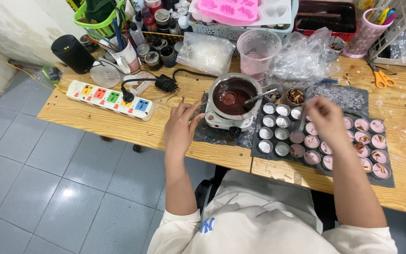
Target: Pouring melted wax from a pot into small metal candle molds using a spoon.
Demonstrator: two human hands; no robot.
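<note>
My left hand (180, 128) rests at the table's front edge, just left of a small white hotplate (228, 121); its fingers pinch a thin metal handle that runs toward the pot. On the hotplate sits a metal pot (234, 95) of dark brown melted liquid with a spoon (258, 96) in it. My right hand (324, 117) hovers, blurred, over rows of small round tins (278, 134), some bare metal, others filled with pink wax (366, 143). It appears to hold a thin stick.
A white power strip (111, 99) with coloured switches lies at left. A pink-stained measuring cup (258, 51), plastic bags (205, 52), small bottles, pink silicone moulds (233, 10), orange scissors (380, 77) and a pink pen cup (366, 33) crowd the back. Grey tiled floor (48, 178) lies left.
</note>
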